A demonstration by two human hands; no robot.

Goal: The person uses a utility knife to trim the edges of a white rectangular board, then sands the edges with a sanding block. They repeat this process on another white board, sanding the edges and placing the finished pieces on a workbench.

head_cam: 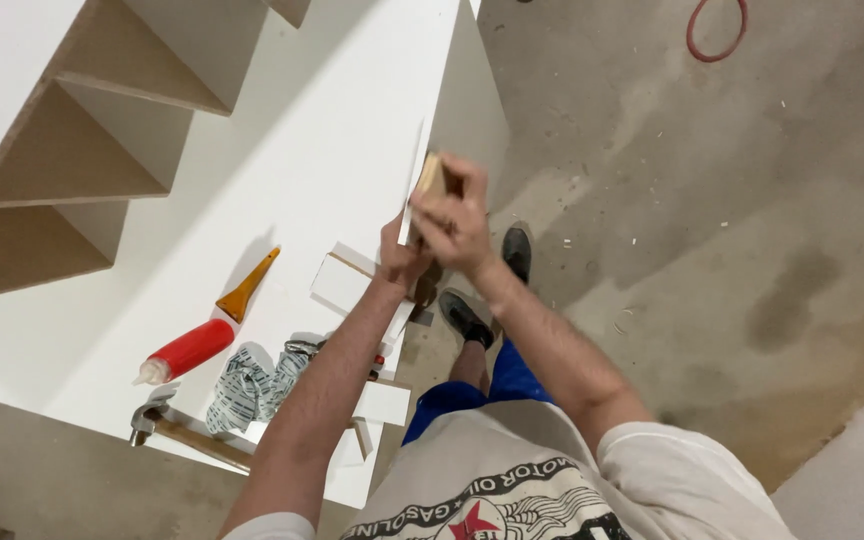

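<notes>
My right hand [455,225] grips a small tan wooden block [431,177] and presses it against the right edge of a large white panel [322,130]. A thin white strip [416,180] runs along that edge, next to the block. My left hand [399,258] rests on the panel's edge just below the block, its fingers pinching the lower end of the strip.
On the panel lie an orange scraper [248,285], a red tube with a white cap [187,351], patterned gloves [255,385], a hammer [177,430] and small white offcuts [342,282]. White shelving with brown edges [82,150] stands at the left. A red cable loop [717,30] lies on the concrete floor.
</notes>
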